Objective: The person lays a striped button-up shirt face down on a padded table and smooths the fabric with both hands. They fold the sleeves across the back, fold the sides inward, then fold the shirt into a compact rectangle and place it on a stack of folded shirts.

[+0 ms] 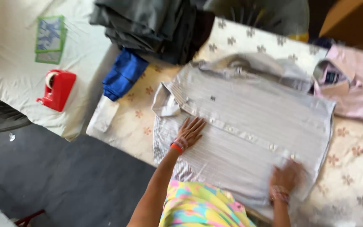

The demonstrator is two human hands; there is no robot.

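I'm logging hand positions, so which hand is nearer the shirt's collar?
Left. The left hand lies flat on the striped shirt just below the collar. The right hand presses near the shirt's bottom hem, far from the collar.

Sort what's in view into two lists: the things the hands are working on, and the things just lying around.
In hand:
- striped grey shirt, laid flat, buttoned
- left hand, flat on it near the collar
- right hand, blurred, pressing near the hem

Lying about:
- pink shirt
- pile of dark clothes
- blue cloth
- red tape dispenser
- green-edged packets
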